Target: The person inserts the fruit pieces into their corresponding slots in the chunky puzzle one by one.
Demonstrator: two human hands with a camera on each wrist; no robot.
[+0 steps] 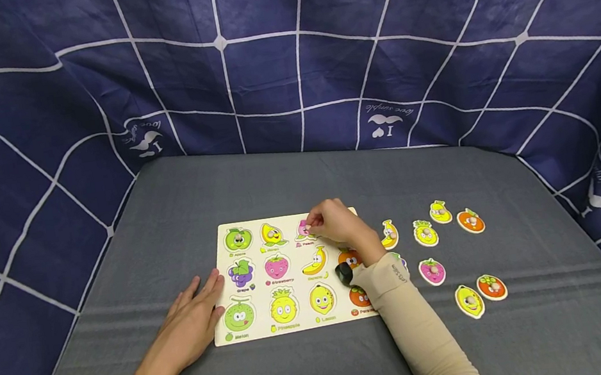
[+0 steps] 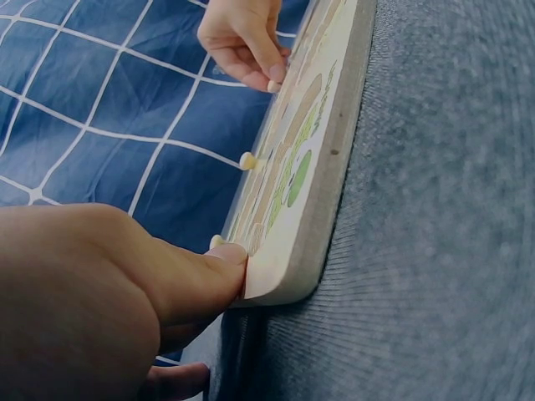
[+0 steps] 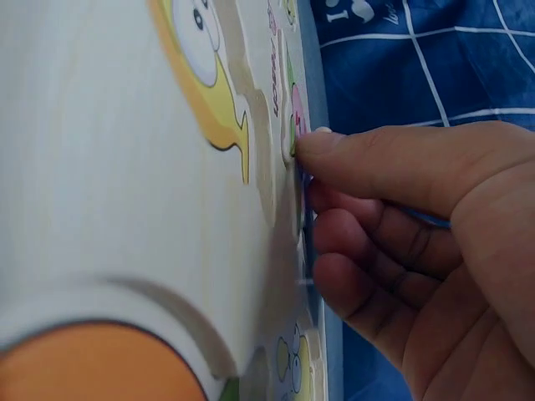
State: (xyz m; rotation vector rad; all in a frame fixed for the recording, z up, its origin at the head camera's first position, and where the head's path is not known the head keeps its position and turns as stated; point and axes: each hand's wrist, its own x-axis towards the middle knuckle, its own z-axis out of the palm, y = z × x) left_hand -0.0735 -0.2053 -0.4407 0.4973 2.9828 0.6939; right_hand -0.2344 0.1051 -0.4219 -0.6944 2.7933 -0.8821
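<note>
A pale wooden fruit puzzle board [image 1: 297, 279] lies on the grey cloth. At its upper middle, my right hand [image 1: 337, 221] pinches a pink peach puzzle piece [image 1: 303, 231] by its small knob, over the Peach picture. Thumb and index fingertips meet at that knob in the right wrist view; the other fingers curl below. My left hand [image 1: 194, 320] rests along the board's left edge, its thumb [image 2: 221, 263] touching the rim. The apple piece [image 1: 238, 240] and mango piece [image 1: 272, 235] sit in the top row. My right forearm hides part of the board's right side.
Right of the board lie loose knobbed pieces: a banana [image 1: 389, 235], a pineapple [image 1: 426, 234], a strawberry [image 1: 432, 273], a lemon [image 1: 470, 302], an orange [image 1: 470, 222] and several others. A blue gridded curtain [image 1: 261, 77] hangs behind the table.
</note>
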